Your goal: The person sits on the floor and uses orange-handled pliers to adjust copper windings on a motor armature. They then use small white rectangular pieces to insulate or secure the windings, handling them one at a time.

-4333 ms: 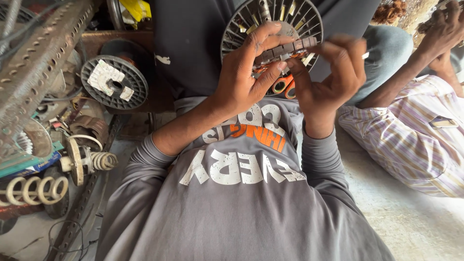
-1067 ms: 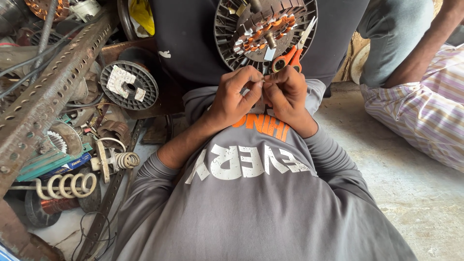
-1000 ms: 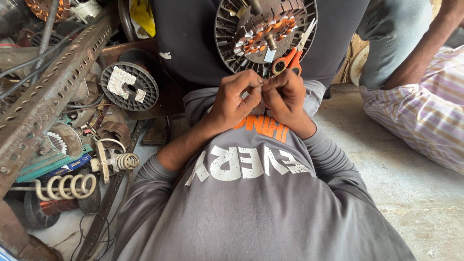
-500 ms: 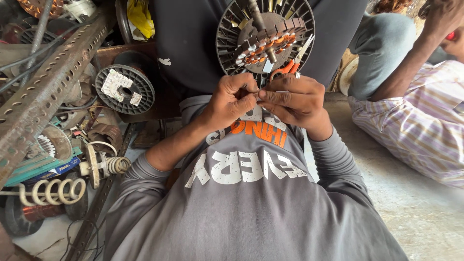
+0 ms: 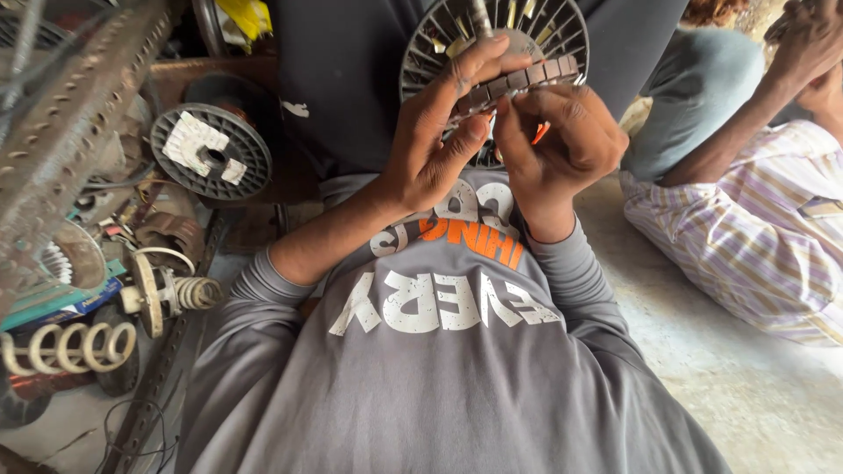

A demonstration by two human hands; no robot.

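The pale concrete floor (image 5: 755, 386) carries the things. At the left on it lie a large coil spring (image 5: 66, 347), a smaller spring on a disc (image 5: 171, 294) and a round wire spool (image 5: 211, 151), perhaps resting on other clutter. A perforated metal bar (image 5: 162, 377) lies beside them.

Dull grey metal stator (image 5: 527, 35)

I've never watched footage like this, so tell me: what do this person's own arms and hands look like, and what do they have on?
Both hands are bare: no gloves, rings or watch show on the left hand or the right hand. The arms are in long grey sleeves, pushed up on the left forearm. The grey shirt has white and orange lettering on the chest.
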